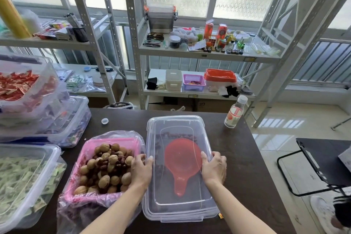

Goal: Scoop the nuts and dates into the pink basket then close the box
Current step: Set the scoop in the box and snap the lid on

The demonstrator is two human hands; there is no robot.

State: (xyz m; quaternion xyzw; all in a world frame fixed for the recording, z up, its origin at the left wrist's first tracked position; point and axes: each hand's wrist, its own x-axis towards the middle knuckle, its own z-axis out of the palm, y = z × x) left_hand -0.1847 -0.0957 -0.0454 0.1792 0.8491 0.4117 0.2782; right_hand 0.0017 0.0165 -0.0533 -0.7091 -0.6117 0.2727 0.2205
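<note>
A clear plastic box (178,209) sits on the dark table with its clear lid (176,125) laid on top. Through the lid I see a red scoop (182,159) and a few dates at the far end. My left hand (141,169) grips the lid's left edge and my right hand (213,166) grips its right edge. To the left stands the pink basket (89,148), lined with a plastic bag and heaped with walnuts and dates (108,169).
Stacked clear boxes of wrapped sweets (38,104) and another box (22,180) fill the table's left side. A small bottle (234,114) and a loose cap (104,121) stand at the far edge. Metal shelves rise behind; a black chair (321,165) stands right.
</note>
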